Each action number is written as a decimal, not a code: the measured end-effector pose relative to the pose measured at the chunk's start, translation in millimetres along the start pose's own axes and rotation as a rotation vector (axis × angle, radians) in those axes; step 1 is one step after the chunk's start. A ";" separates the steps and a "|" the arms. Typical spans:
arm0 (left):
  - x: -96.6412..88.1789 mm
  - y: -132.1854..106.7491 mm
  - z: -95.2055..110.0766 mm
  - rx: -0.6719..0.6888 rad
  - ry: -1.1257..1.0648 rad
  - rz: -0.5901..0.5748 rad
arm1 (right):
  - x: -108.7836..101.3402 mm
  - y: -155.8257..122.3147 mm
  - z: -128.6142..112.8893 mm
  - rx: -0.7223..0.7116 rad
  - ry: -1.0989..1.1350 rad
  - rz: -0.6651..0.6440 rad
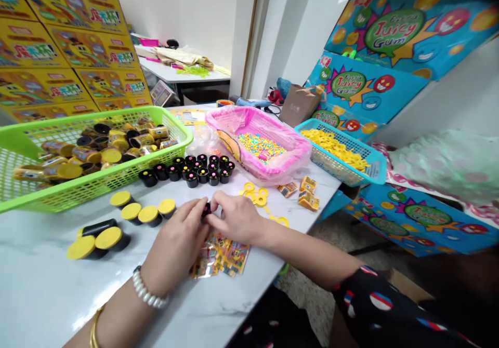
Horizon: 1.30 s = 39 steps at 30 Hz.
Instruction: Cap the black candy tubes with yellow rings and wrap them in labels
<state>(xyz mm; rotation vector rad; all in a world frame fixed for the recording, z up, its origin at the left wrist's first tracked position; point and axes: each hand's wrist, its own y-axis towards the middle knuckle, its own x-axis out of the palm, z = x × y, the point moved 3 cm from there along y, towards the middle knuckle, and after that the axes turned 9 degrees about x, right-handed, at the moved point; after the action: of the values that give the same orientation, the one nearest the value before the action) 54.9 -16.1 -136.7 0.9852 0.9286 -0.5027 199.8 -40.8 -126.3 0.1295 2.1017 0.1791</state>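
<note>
Three blue cartons (370, 85) read "Juicy Gum"; stacked yellow cartons (58, 52) at left carry red characters. The left hand (175, 246) and right hand (236, 217), fingers closed in, together pinch a small black capsule (206, 210) above scattered printed wrappers (220, 254). Rows of black capsules (191, 171) and yellow-lidded tubes (130, 213) stand nearby on a white marble table (70, 291), beside a green basket (171, 124) of filled tubes (97, 153), a pink basket (234, 117) of coloured beads (260, 148), and a blue basket (374, 166) of yellow rings (335, 148). White walls (175, 5) surround a farther table (183, 75).
</note>
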 end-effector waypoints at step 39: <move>2.6 5.5 -13.8 -0.313 -0.306 -0.052 | 15.3 25.2 18.5 0.597 0.921 -0.395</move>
<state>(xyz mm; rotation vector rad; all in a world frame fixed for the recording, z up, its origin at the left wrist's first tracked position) 54.4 -1.3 -139.5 0.5831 0.7305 -0.5170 208.3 -12.1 -144.0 -0.0326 2.9771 -0.7728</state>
